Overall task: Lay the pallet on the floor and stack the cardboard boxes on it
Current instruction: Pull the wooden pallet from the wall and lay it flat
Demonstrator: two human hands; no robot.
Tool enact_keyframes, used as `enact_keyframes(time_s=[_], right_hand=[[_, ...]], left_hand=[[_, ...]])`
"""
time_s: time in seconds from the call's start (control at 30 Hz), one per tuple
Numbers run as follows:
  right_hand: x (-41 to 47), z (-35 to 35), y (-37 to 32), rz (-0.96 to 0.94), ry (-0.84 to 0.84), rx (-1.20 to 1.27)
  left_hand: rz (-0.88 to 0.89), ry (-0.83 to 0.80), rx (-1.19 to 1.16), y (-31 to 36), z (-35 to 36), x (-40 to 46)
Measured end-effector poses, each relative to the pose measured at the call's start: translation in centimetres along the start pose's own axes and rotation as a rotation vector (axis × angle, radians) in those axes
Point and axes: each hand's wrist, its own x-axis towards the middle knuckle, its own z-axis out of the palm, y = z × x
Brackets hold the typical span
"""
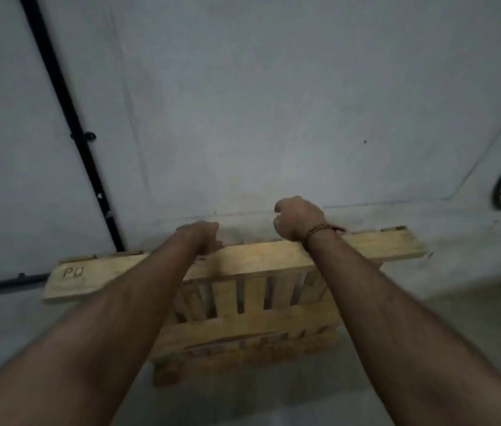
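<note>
- Step in hand, by judgement: pulling the pallet (243, 265) off the wall (243, 103), before laying it flat.
- The left hand (201, 238) and right hand (299, 219) are curling over the top board; finger contact behind it is hidden.
- The pallet is standing on edge, hanging below both hands.
- Next move probably calls for tipping the top edge toward the person, then lowering evenly.

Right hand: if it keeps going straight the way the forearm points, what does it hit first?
The wall, most likely. The right hand is already past the pallet's top board, and only bare wall lies beyond it, though depth is unclear.
</note>
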Motion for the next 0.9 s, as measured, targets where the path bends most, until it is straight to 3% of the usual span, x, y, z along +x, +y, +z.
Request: enact_keyframes(time_s=[0.1, 0.23, 0.47, 0.67, 0.9], right_hand=[[2.6, 5.2, 1.2, -0.041, -0.148, 0.007], [5.4, 10.6, 3.4, -0.047, -0.28, -0.038], [10.0, 12.8, 7.3, -0.141, -0.437, -0.157], [11.9, 13.9, 8.0, -0.237, -0.556, -0.12], [8.6, 15.1, 10.0, -0.265, -0.51, -0.011]], left_hand=[[-0.066, -0.143, 0.092, -1.8, 3.9, 2.9], [-0.108, -0.184, 0.108, -3.4, 6.0, 6.1], [-0.157, -0.277, -0.074, -3.7, 5.2, 7.4], [-0.249, -0.332, 0.058, -3.2, 5.2, 7.5], [-0.29, -0.287, 0.107, -0.4, 5.1, 3.6]])
